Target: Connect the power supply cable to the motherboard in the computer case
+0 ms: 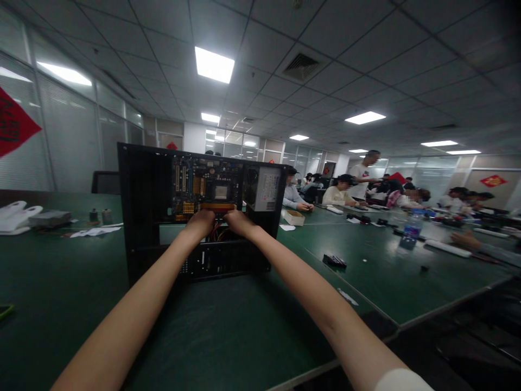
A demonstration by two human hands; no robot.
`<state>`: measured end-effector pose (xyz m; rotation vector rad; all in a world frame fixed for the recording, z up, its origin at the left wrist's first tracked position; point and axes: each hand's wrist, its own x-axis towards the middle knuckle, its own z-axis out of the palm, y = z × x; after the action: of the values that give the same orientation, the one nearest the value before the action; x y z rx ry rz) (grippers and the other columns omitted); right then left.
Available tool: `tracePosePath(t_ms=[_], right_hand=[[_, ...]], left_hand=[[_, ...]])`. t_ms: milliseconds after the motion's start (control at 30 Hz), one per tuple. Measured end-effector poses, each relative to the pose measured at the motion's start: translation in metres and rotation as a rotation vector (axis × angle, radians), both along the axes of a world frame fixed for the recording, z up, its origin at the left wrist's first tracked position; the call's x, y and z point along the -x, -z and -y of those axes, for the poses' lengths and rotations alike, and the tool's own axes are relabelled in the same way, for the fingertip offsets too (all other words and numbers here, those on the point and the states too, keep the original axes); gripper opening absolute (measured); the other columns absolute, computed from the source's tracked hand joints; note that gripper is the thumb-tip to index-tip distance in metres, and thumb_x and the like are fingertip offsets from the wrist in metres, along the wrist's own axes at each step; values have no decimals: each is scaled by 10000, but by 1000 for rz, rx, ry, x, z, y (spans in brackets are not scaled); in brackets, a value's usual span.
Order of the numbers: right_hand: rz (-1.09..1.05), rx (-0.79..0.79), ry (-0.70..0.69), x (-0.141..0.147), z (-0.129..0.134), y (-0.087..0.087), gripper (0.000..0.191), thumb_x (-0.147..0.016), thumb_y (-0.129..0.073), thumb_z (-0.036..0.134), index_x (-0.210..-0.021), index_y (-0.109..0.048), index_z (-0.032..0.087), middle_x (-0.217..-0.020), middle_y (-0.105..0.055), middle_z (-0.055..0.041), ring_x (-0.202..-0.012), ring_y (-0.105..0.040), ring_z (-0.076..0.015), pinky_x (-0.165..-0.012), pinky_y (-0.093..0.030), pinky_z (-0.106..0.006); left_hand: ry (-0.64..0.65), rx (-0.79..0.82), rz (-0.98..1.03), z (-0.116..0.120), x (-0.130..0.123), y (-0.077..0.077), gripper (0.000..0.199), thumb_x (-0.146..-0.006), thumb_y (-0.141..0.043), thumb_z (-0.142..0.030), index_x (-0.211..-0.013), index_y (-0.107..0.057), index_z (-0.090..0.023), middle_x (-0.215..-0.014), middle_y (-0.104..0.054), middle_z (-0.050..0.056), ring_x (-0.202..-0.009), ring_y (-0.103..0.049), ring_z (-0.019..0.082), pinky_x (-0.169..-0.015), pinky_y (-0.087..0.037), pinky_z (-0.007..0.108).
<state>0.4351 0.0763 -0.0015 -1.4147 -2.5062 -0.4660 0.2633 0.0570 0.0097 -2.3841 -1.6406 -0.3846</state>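
A black computer case point(140, 201) stands upright on the green table with its side open towards me. Inside it a motherboard point(205, 182) is mounted, with a square processor socket area point(221, 191) near its middle. My left hand point(200, 221) and my right hand point(240, 221) reach into the case at the two ends of an orange strip point(218, 207) on the board. Both hands have curled fingers, and what they grip is hidden. Thin coloured wires point(222, 232) hang just below. At the upper right of the case sits a power supply point(266, 187).
Left on the table point(52, 298) lie a white plastic bag point(18, 217), a grey box point(49, 218) and paper point(95, 232). To the right are a small open box point(293, 218), a black part point(334, 261) and a water bottle point(413, 228). Several people sit farther along the tables.
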Motion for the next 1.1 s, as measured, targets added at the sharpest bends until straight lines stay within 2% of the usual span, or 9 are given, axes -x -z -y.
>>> tracePosePath(t_ms=[433,633,1100], right_hand=[[-21,4,-31,-4,-6,3,377,-957,-476,12,-1180,-760,118,-1226,-732,-188,-1161,-691,-242,-979,-514,-292],[-12,3,-39,-5,-8,3,392,-933,-493,-4,-1186,-762,128,-1216,-739,-180,-1152,-698,-239,-967,-515,-285],[8,-2,-46,-5,-10,5,323,-968,-485,44,-1140,-752,103,-1206,-731,-182,-1117,-707,-246,-913,-522,-287]], left_hand=[[-31,-29,-31,-1,0,4,354,-1008,-464,-226,-1163,-757,-101,-1167,-741,248,-1122,-720,334,-943,-559,382],[-37,-29,-37,-3,0,4,357,-989,-457,-172,-1161,-757,-86,-1139,-742,271,-1124,-719,371,-924,-571,437],[-43,-44,-54,-1,-1,2,366,-1001,-443,-176,-1173,-743,-56,-1141,-741,275,-1129,-716,376,-920,-569,436]])
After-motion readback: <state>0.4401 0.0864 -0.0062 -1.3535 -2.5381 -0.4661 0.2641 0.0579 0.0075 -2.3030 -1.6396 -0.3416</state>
